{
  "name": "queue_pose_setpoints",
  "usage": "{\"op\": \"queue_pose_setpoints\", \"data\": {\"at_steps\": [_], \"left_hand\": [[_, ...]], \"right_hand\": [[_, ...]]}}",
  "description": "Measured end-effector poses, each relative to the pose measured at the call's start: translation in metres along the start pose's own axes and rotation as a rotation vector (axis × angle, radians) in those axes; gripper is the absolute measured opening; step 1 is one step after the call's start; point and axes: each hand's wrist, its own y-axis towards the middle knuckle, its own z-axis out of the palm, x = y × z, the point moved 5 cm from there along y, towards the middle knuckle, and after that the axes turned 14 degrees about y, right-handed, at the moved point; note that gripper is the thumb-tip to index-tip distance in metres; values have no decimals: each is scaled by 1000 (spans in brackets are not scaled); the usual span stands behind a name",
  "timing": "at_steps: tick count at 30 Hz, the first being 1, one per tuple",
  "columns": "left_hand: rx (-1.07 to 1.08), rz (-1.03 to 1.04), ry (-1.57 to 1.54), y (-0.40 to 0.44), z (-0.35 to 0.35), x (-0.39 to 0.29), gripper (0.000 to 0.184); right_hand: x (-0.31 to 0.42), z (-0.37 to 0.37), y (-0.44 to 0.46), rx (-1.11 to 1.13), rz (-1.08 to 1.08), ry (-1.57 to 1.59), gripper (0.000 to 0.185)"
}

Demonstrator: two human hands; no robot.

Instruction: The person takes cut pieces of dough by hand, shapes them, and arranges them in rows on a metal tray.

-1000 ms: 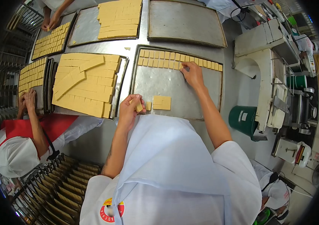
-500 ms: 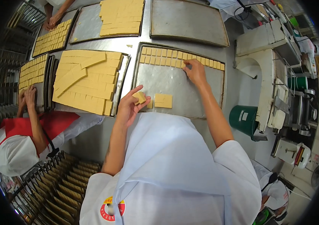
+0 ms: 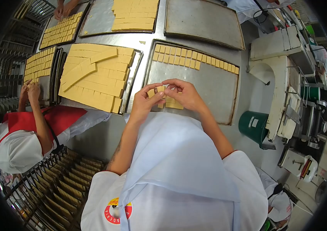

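My left hand (image 3: 145, 101) is closed around small yellow dough pieces (image 3: 152, 92), held above the near left part of a metal baking tray (image 3: 213, 92). The fingers of my right hand (image 3: 185, 95) pinch at the dough beside it, and the two hands' fingertips meet. Just behind the fingers, a larger dough block (image 3: 175, 104) lies on the tray, partly hidden by my right hand. Small dough rectangles (image 3: 178, 56) line the tray's far side; the first row spans its width, and the second stops past the middle.
Left of my tray, another tray bears a stack of cut dough slabs (image 3: 94, 73). A co-worker in a red apron (image 3: 19, 125) has both hands at a tray of pieces (image 3: 40, 65). More trays (image 3: 205, 23) lie farther back. A green bucket (image 3: 254, 125) stands right, a rack (image 3: 59, 188) lower left.
My right hand has left the second row and come back to my left hand, which has moved slightly right. The whole view has shifted a little.
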Motion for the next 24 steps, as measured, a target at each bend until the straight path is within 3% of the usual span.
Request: {"op": "queue_pose_setpoints", "data": {"at_steps": [4, 10, 16, 24], "left_hand": [[24, 9, 38, 1, 1, 4, 43], [-124, 33, 245, -2, 0, -6, 46], [-92, 82, 178, 1, -1, 3, 39], [-62, -5, 93, 0, -1, 6, 38]], "right_hand": [[-6, -2, 0, -28, -42, 15, 34], [-1, 4, -6, -18, -44, 137, 32], [-5, 7, -7, -26, -80, 199, 32], [-1, 7, -8, -62, -100, 242, 32]]}}
